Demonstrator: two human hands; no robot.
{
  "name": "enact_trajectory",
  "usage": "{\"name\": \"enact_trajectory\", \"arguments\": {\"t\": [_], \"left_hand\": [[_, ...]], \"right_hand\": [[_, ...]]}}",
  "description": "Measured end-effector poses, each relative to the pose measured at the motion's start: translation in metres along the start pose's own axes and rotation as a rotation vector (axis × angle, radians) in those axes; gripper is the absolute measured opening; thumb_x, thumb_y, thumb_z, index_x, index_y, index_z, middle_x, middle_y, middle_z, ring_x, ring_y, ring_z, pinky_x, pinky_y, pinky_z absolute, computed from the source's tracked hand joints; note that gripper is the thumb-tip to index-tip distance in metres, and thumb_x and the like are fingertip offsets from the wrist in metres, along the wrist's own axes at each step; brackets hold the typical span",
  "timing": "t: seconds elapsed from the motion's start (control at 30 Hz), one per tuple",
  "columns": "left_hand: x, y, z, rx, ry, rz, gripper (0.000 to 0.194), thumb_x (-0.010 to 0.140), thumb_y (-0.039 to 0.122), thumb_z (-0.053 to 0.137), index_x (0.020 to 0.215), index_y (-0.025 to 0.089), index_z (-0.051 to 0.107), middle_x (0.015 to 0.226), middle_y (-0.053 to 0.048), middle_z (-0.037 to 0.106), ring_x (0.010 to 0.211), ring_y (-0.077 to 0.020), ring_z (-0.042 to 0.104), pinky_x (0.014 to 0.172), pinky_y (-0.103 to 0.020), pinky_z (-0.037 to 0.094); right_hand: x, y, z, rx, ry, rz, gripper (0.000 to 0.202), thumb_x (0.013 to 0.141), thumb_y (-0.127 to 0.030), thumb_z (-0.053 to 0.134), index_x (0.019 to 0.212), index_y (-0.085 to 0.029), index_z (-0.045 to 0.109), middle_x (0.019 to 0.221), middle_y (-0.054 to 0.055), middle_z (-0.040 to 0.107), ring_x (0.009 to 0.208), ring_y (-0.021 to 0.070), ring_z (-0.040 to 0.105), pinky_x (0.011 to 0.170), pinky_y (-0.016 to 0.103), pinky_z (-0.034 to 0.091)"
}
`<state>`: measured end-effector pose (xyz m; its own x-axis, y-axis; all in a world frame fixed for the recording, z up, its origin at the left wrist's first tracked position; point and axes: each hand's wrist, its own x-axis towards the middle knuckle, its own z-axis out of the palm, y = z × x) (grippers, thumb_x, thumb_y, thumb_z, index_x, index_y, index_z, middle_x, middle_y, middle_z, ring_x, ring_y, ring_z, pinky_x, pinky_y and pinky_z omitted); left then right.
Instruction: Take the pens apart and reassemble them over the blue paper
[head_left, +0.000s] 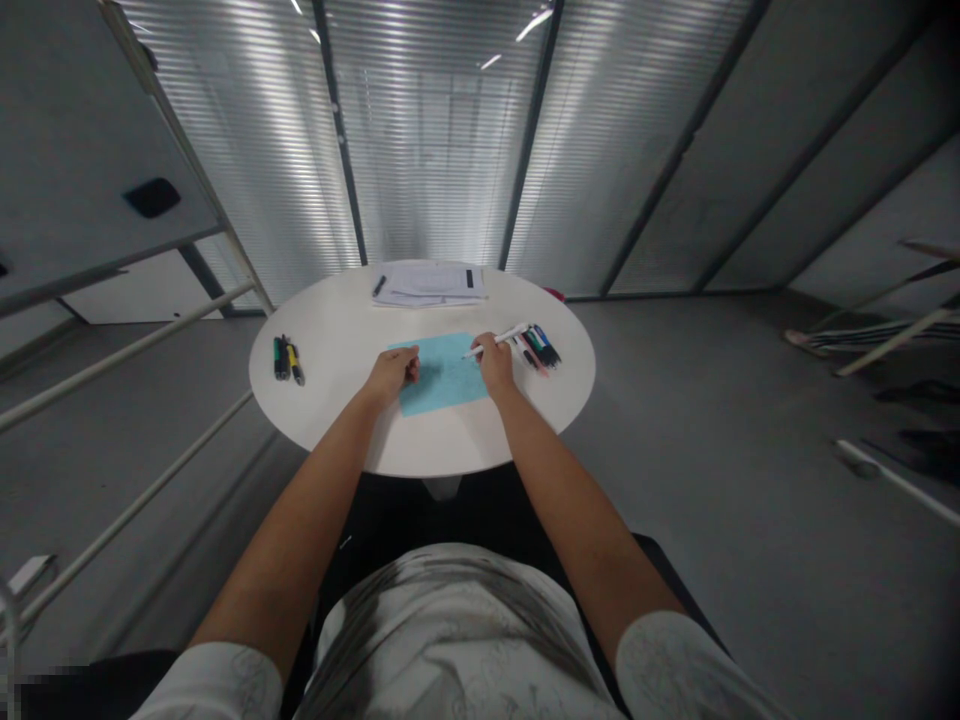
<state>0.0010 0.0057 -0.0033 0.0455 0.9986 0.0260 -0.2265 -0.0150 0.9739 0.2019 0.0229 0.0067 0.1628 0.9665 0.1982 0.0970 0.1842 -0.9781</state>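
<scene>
A sheet of light blue paper lies on the round white table, with faint marks on it too small to read. My right hand rests over the paper's right part, fingers closed around a white pen. The pen slants, its tip pointing left and down near the sheet; I cannot tell whether it touches. At the paper's left edge lies my left hand, its fingers curled in, with nothing visible in them.
Several pens and markers lie right of my right hand. Green markers and a yellow one sit at the table's left. Stacked papers with dark items on top are at the back. A whiteboard frame stands left; blinds hang behind.
</scene>
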Motion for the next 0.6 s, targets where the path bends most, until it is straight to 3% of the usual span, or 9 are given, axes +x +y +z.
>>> {"name": "enact_trajectory", "arguments": {"t": [0.1, 0.17, 0.27, 0.37, 0.6], "left_hand": [[0.000, 0.000, 0.000, 0.001, -0.001, 0.020, 0.031, 0.075, 0.035, 0.067, 0.055, 0.016, 0.053, 0.047, 0.000, 0.047, 0.042, -0.0098, 0.046, 0.045, -0.024, 0.037], [0.000, 0.000, 0.000, 0.000, -0.001, 0.027, 0.031, 0.075, 0.035, 0.067, 0.055, 0.016, 0.053, 0.048, 0.000, 0.047, 0.043, -0.0097, 0.046, 0.045, -0.024, 0.037], [-0.001, 0.000, 0.000, -0.002, -0.005, 0.024, 0.032, 0.075, 0.036, 0.068, 0.055, 0.016, 0.053, 0.048, 0.000, 0.047, 0.043, -0.0098, 0.047, 0.045, -0.024, 0.038], [0.000, 0.000, -0.001, 0.000, -0.008, 0.020, 0.032, 0.075, 0.036, 0.067, 0.055, 0.016, 0.053, 0.047, 0.000, 0.047, 0.043, -0.0101, 0.047, 0.045, -0.024, 0.038], [0.002, -0.003, -0.003, 0.003, 0.001, 0.023, 0.032, 0.074, 0.037, 0.068, 0.056, 0.016, 0.053, 0.048, 0.000, 0.047, 0.043, -0.0096, 0.047, 0.045, -0.024, 0.038]], "right_hand": [[0.004, 0.002, 0.004, 0.217, 0.108, 0.081, 0.014, 0.069, -0.032, 0.048, 0.059, -0.021, 0.046, 0.045, -0.007, 0.036, 0.040, 0.0082, 0.036, 0.039, 0.020, 0.025], [0.006, 0.003, 0.006, 0.312, 0.099, 0.122, 0.009, 0.066, -0.029, 0.049, 0.068, -0.021, 0.048, 0.043, -0.009, 0.035, 0.036, 0.0076, 0.033, 0.036, 0.020, 0.023], [0.005, 0.004, 0.010, 0.378, 0.062, 0.123, 0.032, 0.064, -0.025, 0.051, 0.095, -0.023, 0.049, 0.043, -0.014, 0.035, 0.032, 0.0078, 0.031, 0.033, 0.018, 0.022], [0.003, 0.005, 0.011, 0.357, 0.035, 0.110, 0.056, 0.065, -0.023, 0.054, 0.118, -0.026, 0.041, 0.045, -0.016, 0.037, 0.031, 0.0074, 0.031, 0.032, 0.016, 0.022], [0.002, 0.000, 0.009, 0.317, 0.077, 0.088, 0.063, 0.071, -0.025, 0.053, 0.131, -0.029, 0.034, 0.050, -0.014, 0.044, 0.032, 0.0069, 0.035, 0.032, 0.016, 0.024]]}}
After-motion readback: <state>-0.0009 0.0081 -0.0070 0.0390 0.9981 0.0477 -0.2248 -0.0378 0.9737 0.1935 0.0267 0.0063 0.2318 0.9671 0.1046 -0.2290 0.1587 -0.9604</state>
